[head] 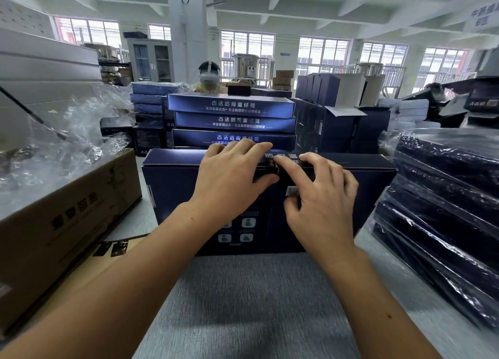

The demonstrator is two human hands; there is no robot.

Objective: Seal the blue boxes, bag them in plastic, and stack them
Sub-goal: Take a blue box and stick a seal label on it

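**Bench stock, seen from beside the packer, left to right**

1. Brown carton (67, 223), printed, at the bench's left edge. Clear plastic bags (67, 131) are heaped loose on top of it and behind. Spare stickers (110, 248), dark and glossy, lie on flat card just beside its near corner.
2. Blue box (175, 196), centre of the grey table (256, 304), standing on one long narrow side with its broad barcoded face toward the packer. Judged light for its size. It looks like thin printed card, stiff along the folds and likely to dent if squeezed mid-panel. The smooth finish is probably a little slippery. Best taken by the long edges or corners, not the broad face.
3. Left hand (232, 180), draped over the box's top edge, fingers on the narrow upper side and thumb on the near face. It clamps that edge and steadies the box.
4. Seal sticker (274, 167), small and dark, folded over the top edge between the two hands.
5. Right hand (321, 204), holding nothing. The forefinger is out straight, pressing the sticker down. The other fingers are loosely bent, and the thumb rests by the barcode.
6. Unbagged stack (232, 121), three like boxes lying flat, directly behind.
7. Bagged stack (445, 196), far right, boxes in crinkled film. The film looks slick, so these are better lifted from underneath
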